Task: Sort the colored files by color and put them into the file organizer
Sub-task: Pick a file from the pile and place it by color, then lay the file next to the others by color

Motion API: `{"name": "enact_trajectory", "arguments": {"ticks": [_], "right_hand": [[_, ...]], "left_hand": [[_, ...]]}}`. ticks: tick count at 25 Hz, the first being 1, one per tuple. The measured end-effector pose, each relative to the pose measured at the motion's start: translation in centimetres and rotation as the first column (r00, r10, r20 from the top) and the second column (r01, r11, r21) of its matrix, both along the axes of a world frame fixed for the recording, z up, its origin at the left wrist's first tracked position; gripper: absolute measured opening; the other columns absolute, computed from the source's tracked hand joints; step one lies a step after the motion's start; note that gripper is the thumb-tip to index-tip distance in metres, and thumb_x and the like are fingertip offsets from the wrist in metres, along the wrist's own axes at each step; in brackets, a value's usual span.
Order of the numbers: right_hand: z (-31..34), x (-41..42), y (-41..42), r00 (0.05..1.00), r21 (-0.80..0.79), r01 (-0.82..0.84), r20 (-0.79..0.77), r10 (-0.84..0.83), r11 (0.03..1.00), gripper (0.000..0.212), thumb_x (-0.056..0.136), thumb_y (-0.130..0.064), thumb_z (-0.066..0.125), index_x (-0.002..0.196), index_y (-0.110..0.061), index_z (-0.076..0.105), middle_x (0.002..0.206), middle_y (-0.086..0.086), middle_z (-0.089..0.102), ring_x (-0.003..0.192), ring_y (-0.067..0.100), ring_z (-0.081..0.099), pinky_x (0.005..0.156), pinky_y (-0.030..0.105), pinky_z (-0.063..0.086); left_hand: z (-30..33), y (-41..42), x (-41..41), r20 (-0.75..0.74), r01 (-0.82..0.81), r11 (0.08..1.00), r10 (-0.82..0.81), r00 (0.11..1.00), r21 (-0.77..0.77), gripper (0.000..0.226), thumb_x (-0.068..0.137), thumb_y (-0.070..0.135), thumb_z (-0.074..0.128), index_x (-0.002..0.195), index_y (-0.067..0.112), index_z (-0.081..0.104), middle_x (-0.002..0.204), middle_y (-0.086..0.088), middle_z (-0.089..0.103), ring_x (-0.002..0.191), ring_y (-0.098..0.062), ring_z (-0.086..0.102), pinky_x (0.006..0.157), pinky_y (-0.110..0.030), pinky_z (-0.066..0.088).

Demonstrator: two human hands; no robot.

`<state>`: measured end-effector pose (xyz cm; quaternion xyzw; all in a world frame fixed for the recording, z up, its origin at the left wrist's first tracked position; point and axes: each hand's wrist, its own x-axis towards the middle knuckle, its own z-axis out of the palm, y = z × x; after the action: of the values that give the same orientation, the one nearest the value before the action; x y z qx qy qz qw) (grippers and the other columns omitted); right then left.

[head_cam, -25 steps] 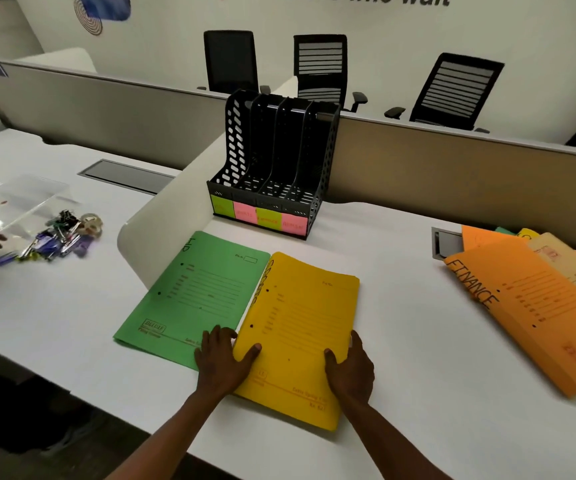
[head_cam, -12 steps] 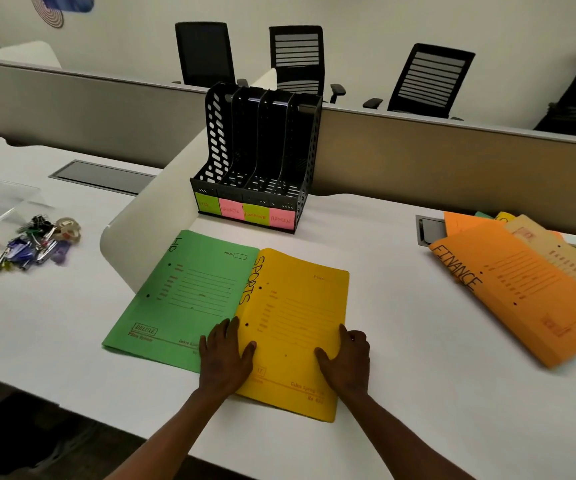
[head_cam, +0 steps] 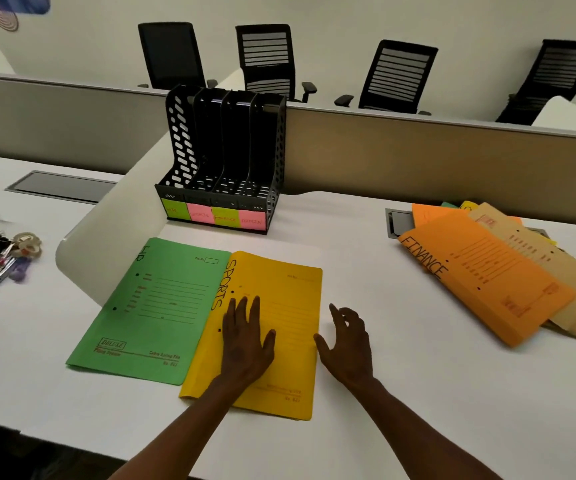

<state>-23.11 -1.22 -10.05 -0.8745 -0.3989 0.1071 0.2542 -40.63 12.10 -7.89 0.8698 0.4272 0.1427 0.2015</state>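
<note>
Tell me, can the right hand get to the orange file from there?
Probably yes. The right hand is open beside the yellow file, and only bare table lies between it and the orange file, which tops its pile.

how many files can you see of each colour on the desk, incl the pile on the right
green: 2, the HR file and a sliver in the right pile
yellow: 2, the SPORTS file and a corner in the pile
orange: 2, the FINANCE file and one behind it
tan: at least 1
total: at least 7; the pile may hide more
</note>
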Motion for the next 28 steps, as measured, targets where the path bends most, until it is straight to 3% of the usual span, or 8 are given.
{"name": "enact_trajectory", "arguments": {"ticks": [6, 15, 28], "right_hand": [[1.0, 5.6, -3.8, 0.992, -0.029, 0.048, 0.121, -0.044, 0.998, 0.084, 0.088, -0.054, 0.060, 0.157, -0.023, 0.023, 0.159, 0.010, 0.027, 0.147, 0.028, 0.026, 0.113, 0.043, 0.032], [3.0, 15.8, -10.7, 0.949, -0.031, 0.258, 0.195, -0.247, 0.966, 0.083, 0.088, -0.050, 0.062, 0.155, -0.017, 0.027, 0.158, 0.015, 0.030, 0.148, 0.032, 0.024, 0.117, 0.046, 0.028], [3.2, 26.4, -16.9, 0.818, -0.127, 0.574, 0.050, -0.573, 0.809, 0.091, 0.084, -0.049, 0.068, 0.155, -0.016, 0.022, 0.157, 0.024, 0.020, 0.145, 0.045, 0.017, 0.112, 0.057, 0.030]], "left_hand": [[0.6, -3.6, 8.3, -0.083, 0.173, 0.984, -0.170, 0.982, 0.042, 0.076, 0.097, 0.048, 0.045, 0.157, 0.021, 0.008, 0.164, -0.010, 0.003, 0.151, -0.028, -0.014, 0.124, -0.044, 0.001], [1.6, -7.9, 20.3, -0.056, 0.415, 0.908, -0.412, 0.909, 0.056, 0.078, 0.094, 0.047, 0.049, 0.157, 0.018, 0.012, 0.163, -0.012, 0.011, 0.151, -0.029, -0.009, 0.123, -0.046, 0.005], [2.5, -12.0, 31.2, -0.212, 0.558, 0.830, -0.550, 0.807, -0.030, 0.082, 0.095, 0.047, 0.049, 0.157, 0.015, 0.007, 0.162, -0.015, 0.011, 0.151, -0.034, -0.005, 0.122, -0.048, 0.009]]}}
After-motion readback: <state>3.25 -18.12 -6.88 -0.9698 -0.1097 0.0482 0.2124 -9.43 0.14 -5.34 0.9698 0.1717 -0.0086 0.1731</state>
